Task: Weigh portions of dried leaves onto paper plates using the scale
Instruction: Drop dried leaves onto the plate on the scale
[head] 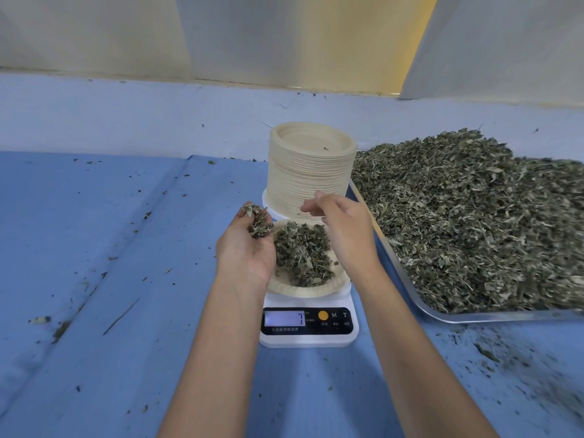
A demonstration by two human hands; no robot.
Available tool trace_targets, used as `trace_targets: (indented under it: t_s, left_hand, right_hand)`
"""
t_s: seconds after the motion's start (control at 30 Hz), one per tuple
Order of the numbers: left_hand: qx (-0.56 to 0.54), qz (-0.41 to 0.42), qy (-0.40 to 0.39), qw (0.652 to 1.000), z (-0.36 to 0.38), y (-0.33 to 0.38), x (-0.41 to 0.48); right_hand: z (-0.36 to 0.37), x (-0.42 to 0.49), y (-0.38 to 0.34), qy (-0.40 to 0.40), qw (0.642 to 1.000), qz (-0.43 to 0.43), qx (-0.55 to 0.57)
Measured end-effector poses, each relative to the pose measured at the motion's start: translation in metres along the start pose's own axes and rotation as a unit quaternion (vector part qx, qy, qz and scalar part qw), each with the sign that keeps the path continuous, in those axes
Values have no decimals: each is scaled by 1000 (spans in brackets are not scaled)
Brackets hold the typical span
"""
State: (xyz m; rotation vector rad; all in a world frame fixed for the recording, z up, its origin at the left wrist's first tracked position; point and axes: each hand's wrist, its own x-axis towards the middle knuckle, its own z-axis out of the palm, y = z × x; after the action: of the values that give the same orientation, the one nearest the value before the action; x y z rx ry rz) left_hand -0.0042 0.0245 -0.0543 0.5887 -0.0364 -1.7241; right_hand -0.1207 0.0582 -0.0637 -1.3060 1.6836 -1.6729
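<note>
Right now the left hand (245,248) lies palm up at the left rim of the paper plate (303,290), fingers cupped around a clump of leaves (257,221). The right hand (343,229) hovers over the plate, fingers loosely bent, nothing visible in them. The plate sits on the white scale (309,338), heaped with dried leaves (300,257); the plate stack (311,172) stands just behind, and the metal tray (474,317) lies beside it on the right.

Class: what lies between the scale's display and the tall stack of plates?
In the head view: a paper plate heaped with dried leaves, resting on the scale.
</note>
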Motion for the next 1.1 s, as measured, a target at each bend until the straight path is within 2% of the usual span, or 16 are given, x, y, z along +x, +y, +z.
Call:
trace_targets:
  t_s: [0.07,0.23,0.53,0.63,0.77,0.97,1.1]
  left_hand:
    - [16,-2,-9,1000,1,-1,-1]
    - [44,-19,-41,998,2,-7,-4]
    - [81,3,-65,995,5,-16,-9]
    - [78,0,-94,993,10,-24,-14]
    - [102,-23,-127,986,24,-52,-22]
    - [170,-72,-147,972,48,-121,-36]
    - [261,-80,-136,952,53,-161,-34]
  right_hand:
    - [-1,0,-2,-19,1000,-12,8]
    - [5,-4,-7,-127,990,-57,22]
    - [12,-7,-8,-113,992,-52,35]
    - [10,-5,-11,-44,993,-26,110]
    - [-5,-2,-10,57,977,37,201]
    - [-58,8,5,207,948,80,229]
    - [-91,11,22,252,933,118,227]
